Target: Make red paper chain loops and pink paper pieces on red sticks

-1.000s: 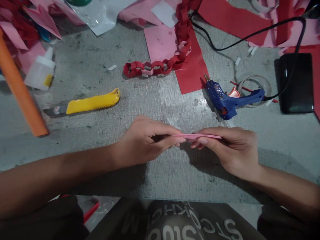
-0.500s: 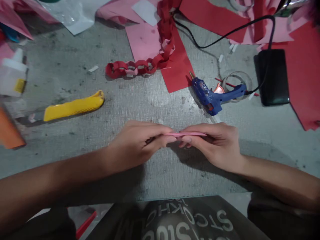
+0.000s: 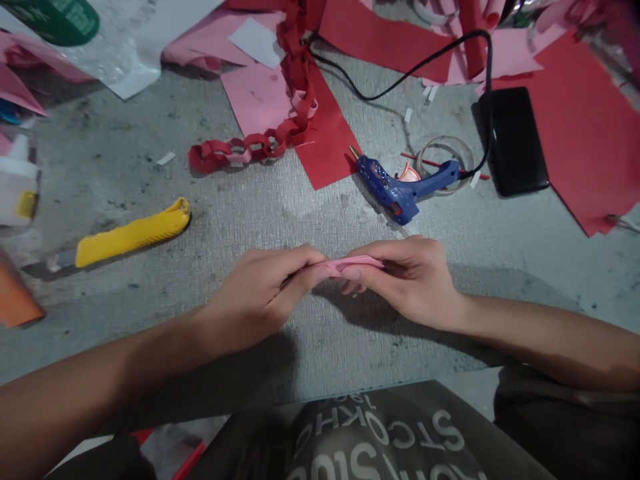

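Note:
Between my two hands is a thin folded piece of pink paper [image 3: 357, 261], held just above the table near its front edge. My left hand [image 3: 280, 283] pinches its left end between thumb and fingers. Its right part is gripped by my right hand [image 3: 410, 277], thumb on the near side and fingers behind. Both thumbs lie close together at the paper's middle. The fingers cover much of it, so its full shape is hidden. A blue glue gun [image 3: 400, 190] lies beyond my right hand, and a yellow box cutter [image 3: 133, 232] rests to the left of my left hand.
A red and pink paper chain [image 3: 255, 145] lies across red and pink sheets. A black cable [image 3: 425, 73] loops from the glue gun past a black rectangular device [image 3: 517, 141] and a clear tape roll [image 3: 445, 147]. A white glue bottle [image 3: 17, 187] stands at far left.
The view has shifted, so most table items appear farther left. The pink paper is now tilted slightly, showing more of its face, and both hands still hold it.

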A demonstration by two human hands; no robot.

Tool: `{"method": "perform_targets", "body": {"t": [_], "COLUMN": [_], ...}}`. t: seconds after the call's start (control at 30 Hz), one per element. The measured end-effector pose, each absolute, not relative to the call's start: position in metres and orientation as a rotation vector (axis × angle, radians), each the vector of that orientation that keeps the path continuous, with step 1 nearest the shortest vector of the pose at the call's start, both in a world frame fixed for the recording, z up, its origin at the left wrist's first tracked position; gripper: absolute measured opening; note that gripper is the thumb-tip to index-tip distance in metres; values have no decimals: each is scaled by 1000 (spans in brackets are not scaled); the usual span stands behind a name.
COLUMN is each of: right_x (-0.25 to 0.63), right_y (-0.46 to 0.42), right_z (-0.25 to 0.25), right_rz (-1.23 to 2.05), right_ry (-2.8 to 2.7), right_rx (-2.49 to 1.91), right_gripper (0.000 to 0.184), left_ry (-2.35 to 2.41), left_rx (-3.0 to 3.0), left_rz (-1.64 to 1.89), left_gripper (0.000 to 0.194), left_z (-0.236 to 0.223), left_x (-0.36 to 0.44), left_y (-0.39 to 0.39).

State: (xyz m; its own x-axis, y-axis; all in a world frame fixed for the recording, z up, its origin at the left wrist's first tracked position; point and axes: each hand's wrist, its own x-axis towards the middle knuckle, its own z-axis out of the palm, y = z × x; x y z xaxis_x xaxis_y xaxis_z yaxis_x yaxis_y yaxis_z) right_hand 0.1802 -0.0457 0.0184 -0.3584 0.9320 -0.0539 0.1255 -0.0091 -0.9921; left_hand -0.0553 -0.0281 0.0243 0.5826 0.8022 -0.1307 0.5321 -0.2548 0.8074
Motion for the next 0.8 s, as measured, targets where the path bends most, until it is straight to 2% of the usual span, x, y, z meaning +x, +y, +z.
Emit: {"method": "perform_targets", "body": {"t": [0.27, 0.63, 0.8], "right_x": [181, 181, 181], "right_y": [-44, -48, -47], "right_z": [16, 10, 13], "right_rz": [1539, 1447, 1483], "right_ry": [-1488, -1536, -1515], "right_rx": [-1072, -1101, -1060], "right_gripper": [17, 20, 18], "left_ry": [1098, 1008, 971], "left_rx": [2081, 2294, 2318], "left_rz": [354, 266, 307], "left_gripper": [37, 40, 35], "left_z": [24, 18, 15], "left_x": [-56, -55, -55], "left_y": [-32, -31, -31]}}
